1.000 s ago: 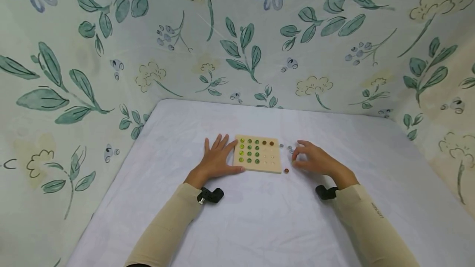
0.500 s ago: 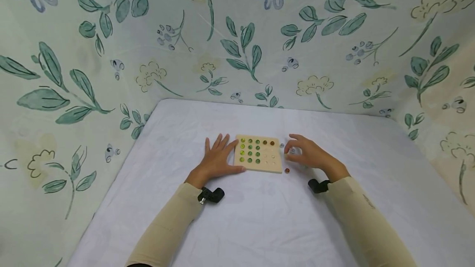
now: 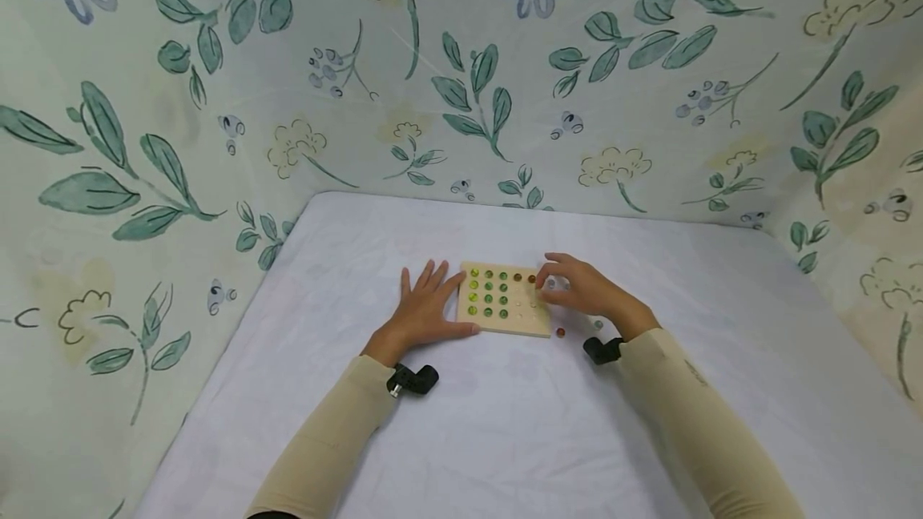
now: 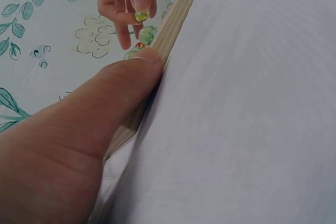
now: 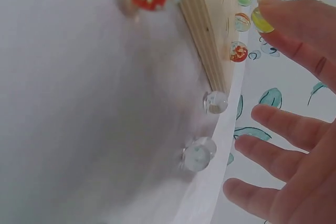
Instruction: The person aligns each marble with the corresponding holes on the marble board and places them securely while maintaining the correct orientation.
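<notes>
Pinched one yellow marble (image 5: 261, 20) in the right hand (image 3: 587, 291) at the right of the board (image 3: 525, 326).
Spread the left hand (image 3: 424, 314) on its left; counted there four yellow-green marbles (image 3: 473, 297), eight green marbles (image 3: 503, 300), two orange marbles (image 3: 517, 278); near right, one loose orange marble (image 3: 560, 332).

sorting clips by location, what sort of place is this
Probably a draped tabletop recording corner, though the frames don't show the wider room. The white-covered table, the floral-print backdrop along its far edge and sides, and the black devices at both wrists suggest it.
</notes>
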`<state>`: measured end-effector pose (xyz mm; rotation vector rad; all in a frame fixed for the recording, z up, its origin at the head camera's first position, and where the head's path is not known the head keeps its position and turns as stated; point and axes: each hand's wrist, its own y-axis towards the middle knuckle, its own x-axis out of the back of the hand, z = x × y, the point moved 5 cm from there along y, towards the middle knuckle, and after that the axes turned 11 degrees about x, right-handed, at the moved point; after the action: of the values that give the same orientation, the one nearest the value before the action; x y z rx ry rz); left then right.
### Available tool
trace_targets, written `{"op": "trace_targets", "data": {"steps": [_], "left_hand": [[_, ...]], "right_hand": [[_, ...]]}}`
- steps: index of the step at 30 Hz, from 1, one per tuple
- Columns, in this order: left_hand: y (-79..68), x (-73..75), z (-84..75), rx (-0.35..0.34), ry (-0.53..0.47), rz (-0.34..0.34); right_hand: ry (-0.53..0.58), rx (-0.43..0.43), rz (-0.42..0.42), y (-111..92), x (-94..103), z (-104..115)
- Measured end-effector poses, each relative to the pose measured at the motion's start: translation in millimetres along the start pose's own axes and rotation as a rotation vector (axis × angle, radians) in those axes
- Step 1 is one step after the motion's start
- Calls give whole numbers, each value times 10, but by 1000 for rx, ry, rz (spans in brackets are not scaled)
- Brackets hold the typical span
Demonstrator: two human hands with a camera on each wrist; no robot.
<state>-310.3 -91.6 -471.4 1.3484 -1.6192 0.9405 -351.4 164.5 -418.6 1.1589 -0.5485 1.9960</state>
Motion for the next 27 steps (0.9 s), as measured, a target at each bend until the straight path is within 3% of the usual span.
{"op": "trace_targets", "data": {"steps": [9, 19, 27], "left_hand": [[9, 2, -11, 0, 5, 9], [11, -4, -1, -5, 6, 6], [10, -11, 11, -1, 4, 1]], "right_hand": [[29, 67, -5, 141, -17, 75], [57, 41, 25, 269, -71, 105], [81, 68, 32, 325, -99, 105]]}}
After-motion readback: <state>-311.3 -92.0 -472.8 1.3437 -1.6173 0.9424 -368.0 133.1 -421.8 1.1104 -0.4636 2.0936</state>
